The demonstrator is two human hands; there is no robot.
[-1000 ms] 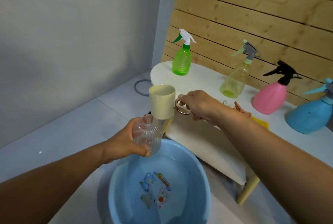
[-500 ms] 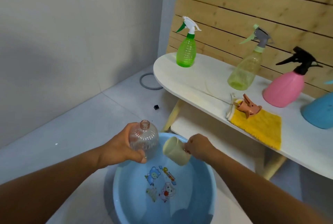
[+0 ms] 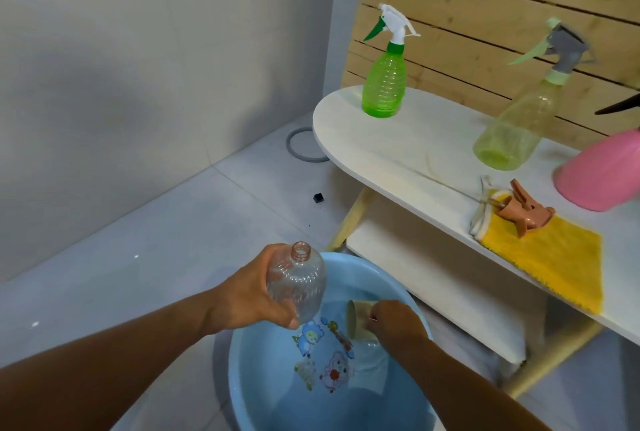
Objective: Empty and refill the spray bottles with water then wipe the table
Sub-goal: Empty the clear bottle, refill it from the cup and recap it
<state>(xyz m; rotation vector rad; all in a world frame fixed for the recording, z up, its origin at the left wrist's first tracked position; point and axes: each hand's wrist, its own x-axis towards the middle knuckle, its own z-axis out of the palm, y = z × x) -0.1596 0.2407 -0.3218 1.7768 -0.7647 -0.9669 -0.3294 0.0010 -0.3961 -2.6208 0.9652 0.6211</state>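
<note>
My left hand [image 3: 252, 295] grips a clear, capless spray bottle [image 3: 298, 283] upright over the rim of a blue basin [image 3: 242, 371] of water on the floor. My right hand [image 3: 394, 321] holds a cream cup [image 3: 360, 319] by its handle, tipped sideways and dipped into the water. On the white table [image 3: 398, 153] stand a green spray bottle [image 3: 384, 84], a yellowish one [image 3: 512, 132] and a pink one [image 3: 602, 174]. A pinkish spray head [image 3: 523, 210] lies on a yellow cloth [image 3: 547, 257].
The table's lower shelf [image 3: 433, 285] and slanted wooden legs [image 3: 353, 219] stand just right of the basin. A grey ring [image 3: 294, 150] and a small black piece [image 3: 318, 197] lie on the tiled floor near the wall.
My right hand has brought the cup down from the table edge into the basin and tipped it into the water. My left hand still holds the clear bottle.
</note>
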